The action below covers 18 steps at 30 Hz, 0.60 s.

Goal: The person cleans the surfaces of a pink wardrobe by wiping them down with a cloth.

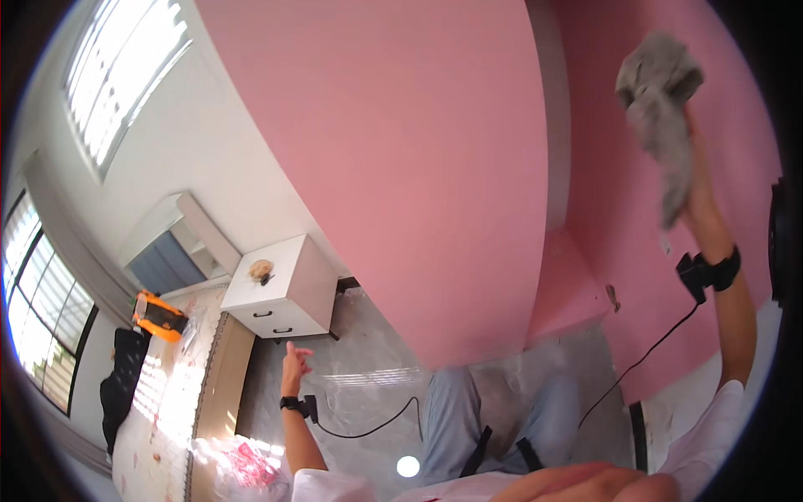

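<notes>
My right hand point(693, 130) is raised at the upper right, closed on a crumpled grey cloth point(661, 84). Part of the cloth hangs down beside the forearm, and it hides most of the fingers. Behind the cloth is a pink door panel point(598, 142) with a small metal handle point(613, 298); whether the cloth touches the panel I cannot tell. Low on the left, my left hand point(295, 365) hangs over the floor with its fingers apart and nothing in it. Each wrist wears a black strap with a cabled device.
A large pink panel point(401, 167) stands in front of me. On the left are a white nightstand point(288, 293), a bed point(171, 393) with an orange-and-black object point(159, 316) on it, and a mirror unit point(180, 243). Cables hang from both wrists over the grey floor point(368, 335).
</notes>
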### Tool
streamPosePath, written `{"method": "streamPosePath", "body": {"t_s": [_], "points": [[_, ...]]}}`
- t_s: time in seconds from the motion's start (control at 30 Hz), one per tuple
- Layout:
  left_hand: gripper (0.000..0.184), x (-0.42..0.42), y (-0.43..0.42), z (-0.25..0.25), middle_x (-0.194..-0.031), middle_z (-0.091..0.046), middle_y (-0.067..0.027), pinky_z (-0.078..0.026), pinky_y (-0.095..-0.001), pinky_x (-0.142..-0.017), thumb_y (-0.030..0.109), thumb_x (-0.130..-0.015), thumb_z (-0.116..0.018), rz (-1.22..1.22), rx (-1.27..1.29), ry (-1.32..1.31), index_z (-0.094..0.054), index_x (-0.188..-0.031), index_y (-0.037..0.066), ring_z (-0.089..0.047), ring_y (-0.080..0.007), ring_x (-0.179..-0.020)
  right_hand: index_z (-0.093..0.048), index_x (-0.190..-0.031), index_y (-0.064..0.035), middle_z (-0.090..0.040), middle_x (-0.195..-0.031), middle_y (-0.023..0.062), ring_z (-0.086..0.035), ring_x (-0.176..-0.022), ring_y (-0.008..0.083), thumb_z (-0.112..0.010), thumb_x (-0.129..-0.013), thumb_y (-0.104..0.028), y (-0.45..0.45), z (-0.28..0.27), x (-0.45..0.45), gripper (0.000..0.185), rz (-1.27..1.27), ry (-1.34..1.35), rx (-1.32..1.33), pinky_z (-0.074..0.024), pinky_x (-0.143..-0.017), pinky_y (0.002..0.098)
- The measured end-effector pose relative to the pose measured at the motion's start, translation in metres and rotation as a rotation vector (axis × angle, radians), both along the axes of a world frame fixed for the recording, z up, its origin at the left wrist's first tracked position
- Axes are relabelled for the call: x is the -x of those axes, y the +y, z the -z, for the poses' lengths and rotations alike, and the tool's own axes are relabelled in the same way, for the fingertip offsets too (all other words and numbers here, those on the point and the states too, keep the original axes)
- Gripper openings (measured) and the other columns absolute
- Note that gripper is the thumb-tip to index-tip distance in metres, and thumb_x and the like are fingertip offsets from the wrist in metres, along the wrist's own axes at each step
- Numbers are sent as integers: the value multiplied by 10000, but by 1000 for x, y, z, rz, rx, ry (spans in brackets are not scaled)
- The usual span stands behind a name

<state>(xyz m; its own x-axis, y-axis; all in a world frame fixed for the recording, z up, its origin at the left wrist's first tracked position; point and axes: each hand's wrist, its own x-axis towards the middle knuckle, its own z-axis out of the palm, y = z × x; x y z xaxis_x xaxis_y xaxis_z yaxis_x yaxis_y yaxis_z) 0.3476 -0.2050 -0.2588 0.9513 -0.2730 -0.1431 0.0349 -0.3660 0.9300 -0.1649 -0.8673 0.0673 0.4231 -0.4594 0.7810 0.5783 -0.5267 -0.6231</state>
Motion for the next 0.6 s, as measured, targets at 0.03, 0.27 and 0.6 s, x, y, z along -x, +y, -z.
{"method": "streamPosePath", "body": {"t_s": [0.03,0.27,0.6], "points": [[837,0,28,10,-632,-391,53,-533,-320,-599,738,-1037,-291,-78,20,105,-767,-975,52,-434,-92,-552,-345,-1609,-54,-511,-1505,95,-526,-1341,189,-491,-1012,-83,22,-5,-26,615,113,6,-86,-425,-1117,304],[739,-5,217,-50,-665,-421,10,-513,-336,-558,702,-1038,-301,-750,18,-46,-727,-1073,99,-454,-120,-582,-352,-1604,-76,-600,-1369,106,-592,-1173,148,-468,-920,32,18,-59,-122,702,430,-10,77,-500,-972,284],[271,31,72,-245,-1017,-679,-53,-509,-275,-742,251,-1080,-532,-243,-76,-865,-645,-1197,35,-624,-148,-821,-521,-1447,-114,-596,-1201,170,-624,-1120,337,-668,-938,-35,148,-124,-196,536,668,-452,816,-525,-905,425]]}}
